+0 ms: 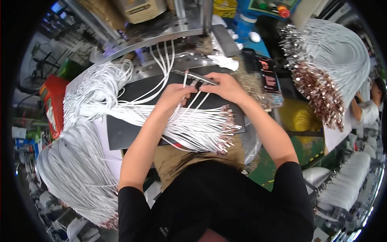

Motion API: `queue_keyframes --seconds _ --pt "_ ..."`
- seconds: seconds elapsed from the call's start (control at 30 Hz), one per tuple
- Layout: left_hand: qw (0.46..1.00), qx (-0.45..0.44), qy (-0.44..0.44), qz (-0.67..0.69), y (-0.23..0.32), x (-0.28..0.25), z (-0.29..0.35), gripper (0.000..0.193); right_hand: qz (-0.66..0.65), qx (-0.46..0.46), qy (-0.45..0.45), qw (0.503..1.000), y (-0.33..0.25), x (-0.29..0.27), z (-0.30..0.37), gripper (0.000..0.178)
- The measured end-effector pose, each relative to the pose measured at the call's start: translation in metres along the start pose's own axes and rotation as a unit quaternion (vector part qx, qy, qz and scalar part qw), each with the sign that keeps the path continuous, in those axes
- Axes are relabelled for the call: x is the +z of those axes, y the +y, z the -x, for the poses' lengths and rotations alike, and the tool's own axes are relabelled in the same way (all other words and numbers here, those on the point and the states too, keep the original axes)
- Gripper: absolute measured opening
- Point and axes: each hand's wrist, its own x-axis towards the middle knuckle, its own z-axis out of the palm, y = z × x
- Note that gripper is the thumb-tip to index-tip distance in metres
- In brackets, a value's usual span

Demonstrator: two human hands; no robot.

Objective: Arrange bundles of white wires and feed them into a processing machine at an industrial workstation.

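My left hand (177, 95) is closed, fingers pinching a white cable (185, 79) whose tip points up and away from me. Close beside it, my right hand (226, 86) grips a slim grey metal tool (203, 78), tweezer-like in shape, its far end near that cable's tip. A few more white cables pass under the fingers of both hands. Below them a thick bundle of white cables (189, 131) lies across a black mat (125, 136), its reddish-brown, copper-coloured ends fanned out to the right. The exact contact between tool and cable is too small to make out.
Coiled white cables (72, 161) are heaped at the left by a red machine (52, 101). A metal frame (157, 39) stands at the back. A lit phone (269, 76) lies right of my hands. Another large cable bundle (338, 48) and a co-worker (367, 109) are farther right.
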Motion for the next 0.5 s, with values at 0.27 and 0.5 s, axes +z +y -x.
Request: queue_keyframes --seconds 0.27,0.5 --pt "0.999 -0.023 -0.003 0.044 -0.004 -0.004 -0.003 0.023 0.027 0.016 0.0 0.999 -0.001 0.002 0.0 0.037" --pt "0.999 -0.023 0.003 0.032 -0.002 -0.009 0.005 0.024 0.096 -0.022 0.014 0.995 -0.006 0.014 -0.002 0.038"
